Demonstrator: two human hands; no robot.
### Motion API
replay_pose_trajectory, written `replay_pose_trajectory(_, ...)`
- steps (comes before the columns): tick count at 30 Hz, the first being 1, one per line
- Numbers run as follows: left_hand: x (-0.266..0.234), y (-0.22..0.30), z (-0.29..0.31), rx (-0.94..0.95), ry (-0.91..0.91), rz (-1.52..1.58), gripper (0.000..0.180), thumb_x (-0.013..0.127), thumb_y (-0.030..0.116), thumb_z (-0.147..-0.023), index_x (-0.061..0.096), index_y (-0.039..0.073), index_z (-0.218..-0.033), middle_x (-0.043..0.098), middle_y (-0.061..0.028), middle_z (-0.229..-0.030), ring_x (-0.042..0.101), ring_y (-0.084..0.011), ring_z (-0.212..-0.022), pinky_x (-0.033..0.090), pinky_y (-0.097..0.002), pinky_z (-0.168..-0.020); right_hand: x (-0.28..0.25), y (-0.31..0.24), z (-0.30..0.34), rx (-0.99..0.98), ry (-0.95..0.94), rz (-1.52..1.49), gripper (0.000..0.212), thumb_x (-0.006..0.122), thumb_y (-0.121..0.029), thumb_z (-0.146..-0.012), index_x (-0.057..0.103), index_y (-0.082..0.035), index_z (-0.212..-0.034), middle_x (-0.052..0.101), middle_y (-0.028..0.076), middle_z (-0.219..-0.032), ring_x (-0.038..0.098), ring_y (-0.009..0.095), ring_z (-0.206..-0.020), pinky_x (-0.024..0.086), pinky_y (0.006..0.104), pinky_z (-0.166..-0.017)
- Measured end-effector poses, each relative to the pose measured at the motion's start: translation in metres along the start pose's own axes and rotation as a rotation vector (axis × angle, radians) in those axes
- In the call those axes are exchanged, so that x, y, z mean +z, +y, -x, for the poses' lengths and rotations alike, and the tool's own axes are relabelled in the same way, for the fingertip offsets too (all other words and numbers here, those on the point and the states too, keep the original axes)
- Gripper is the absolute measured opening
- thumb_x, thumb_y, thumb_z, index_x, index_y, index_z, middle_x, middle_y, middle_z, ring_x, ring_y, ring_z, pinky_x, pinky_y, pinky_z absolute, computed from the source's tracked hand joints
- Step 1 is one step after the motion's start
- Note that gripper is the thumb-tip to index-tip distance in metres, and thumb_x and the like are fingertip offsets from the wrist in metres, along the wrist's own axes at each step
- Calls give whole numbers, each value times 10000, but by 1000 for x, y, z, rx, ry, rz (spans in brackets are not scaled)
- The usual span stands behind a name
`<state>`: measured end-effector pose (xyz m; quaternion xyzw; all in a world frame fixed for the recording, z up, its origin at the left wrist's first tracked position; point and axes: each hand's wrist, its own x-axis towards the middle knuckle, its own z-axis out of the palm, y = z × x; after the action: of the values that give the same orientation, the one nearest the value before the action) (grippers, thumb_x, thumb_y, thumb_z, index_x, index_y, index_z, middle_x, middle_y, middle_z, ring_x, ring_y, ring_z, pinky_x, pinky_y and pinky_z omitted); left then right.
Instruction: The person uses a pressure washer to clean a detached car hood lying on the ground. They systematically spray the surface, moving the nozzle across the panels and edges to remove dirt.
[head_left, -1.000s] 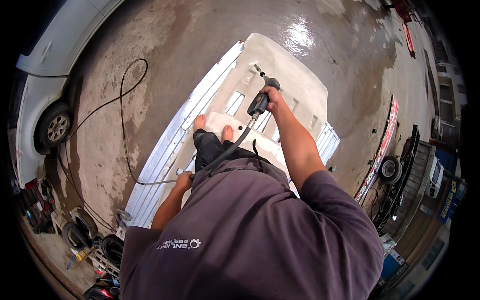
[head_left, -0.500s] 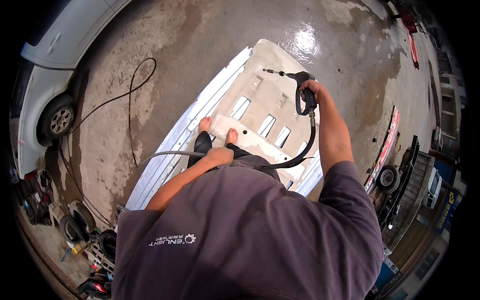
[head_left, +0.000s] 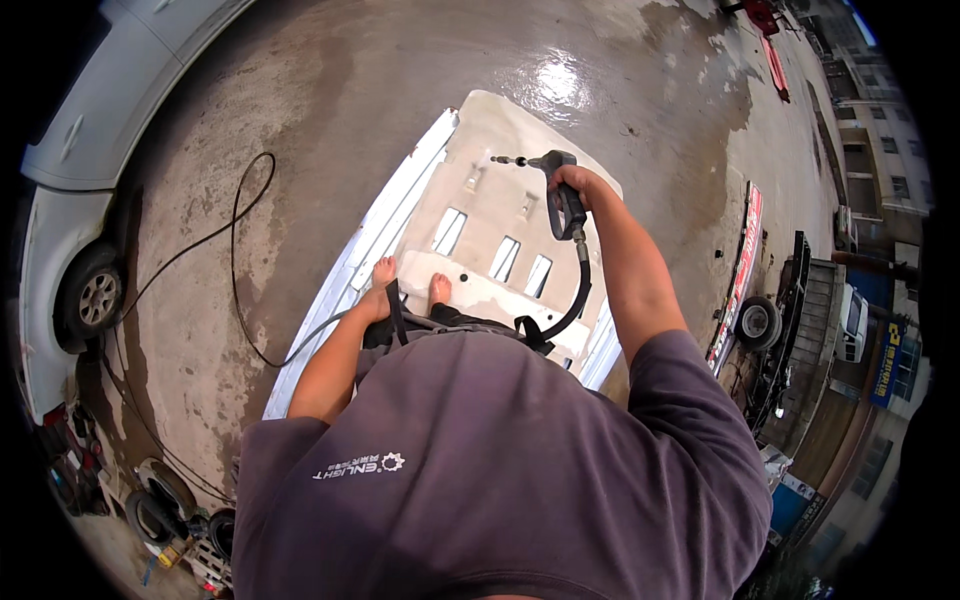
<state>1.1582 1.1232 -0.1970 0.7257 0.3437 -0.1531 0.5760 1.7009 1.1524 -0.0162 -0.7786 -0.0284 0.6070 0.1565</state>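
Observation:
My right hand (head_left: 574, 186) is wrapped round the grip of a black pressure washer spray gun (head_left: 566, 208). Its thin metal lance points left over a beige vehicle floor mat (head_left: 490, 225) with rectangular slots. A faint white spray shows at the tip. From the grip's base, a black hose (head_left: 583, 290) curves down towards my waist. My left hand (head_left: 376, 303), low beside my feet, appears closed on the grey stretch of hose (head_left: 318, 331) running in from the left; its fingers are partly hidden. The mat lies on a white ribbed panel (head_left: 335, 285), under my bare feet.
A white vehicle (head_left: 75, 230) stands at the left, with loose black hose (head_left: 236, 215) on the wet concrete floor (head_left: 330, 120) beside it. Old tyres (head_left: 150, 515) lie lower left. Along the right are a red-and-white board (head_left: 735, 275) and a loose wheel (head_left: 758, 323).
The whole view has shifted, with the mat and gun now further left. My left hand has moved left and forward, nearer my left foot. Faint spray now shows at the lance tip.

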Motion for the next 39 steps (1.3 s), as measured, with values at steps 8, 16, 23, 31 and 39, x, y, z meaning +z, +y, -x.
replay_pose_trajectory(8, 51, -115, 1, -360, 30, -228, 489, 593, 54, -892, 559, 12, -1378, 635, -264, -1324, 614, -429, -1219, 500, -434, -1034, 24, -3, 30, -27, 86, 92, 121, 671, -126, -813, 623, -26, -859, 660, 138, -706, 632, 231, -529, 570, 372, -532)
replay_pose_trajectory(16, 67, -121, -46, -420, 239, -302, 247, 525, 90, -964, 630, 59, -1185, 665, -235, -1190, 633, -428, -1164, 516, -527, -995, 71, -5, 32, -57, 82, 162, 111, 700, -86, -781, 635, -15, -838, 622, 115, -675, 603, 204, -523, 531, 351, -502)
replay_pose_trajectory(23, 27, -128, -37, -265, -40, -355, 254, 638, 194, -879, 744, 29, -1040, 716, -227, -1146, 675, -411, -1114, 536, -498, -962, 88, 0, 35, -113, 241, 282, 161, 764, -131, -779, 675, -13, -842, 634, 107, -713, 590, 209, -540, 511, 379, -512)
replay_pose_trajectory(31, -34, -25, 75, -629, 96, -338, 309, 644, 232, -859, 776, 23, -1046, 727, -223, -1159, 687, -383, -1128, 544, -463, -956, 81, -3, 3, -155, 408, 621, 376, 787, -190, -655, 745, 66, -928, 731, 195, -938, 709, 304, -822, 562, 408, -733)
replay_pose_trajectory(39, -14, 72, 153, -285, 141, -386, 358, 613, 350, -855, 702, 8, -910, 712, -259, -955, 687, -460, -943, 525, -550, -820, 46, 34, 3, -253, 294, 746, 377, 784, -181, -621, 757, 43, -923, 744, 207, -960, 723, 309, -861, 568, 392, -779)
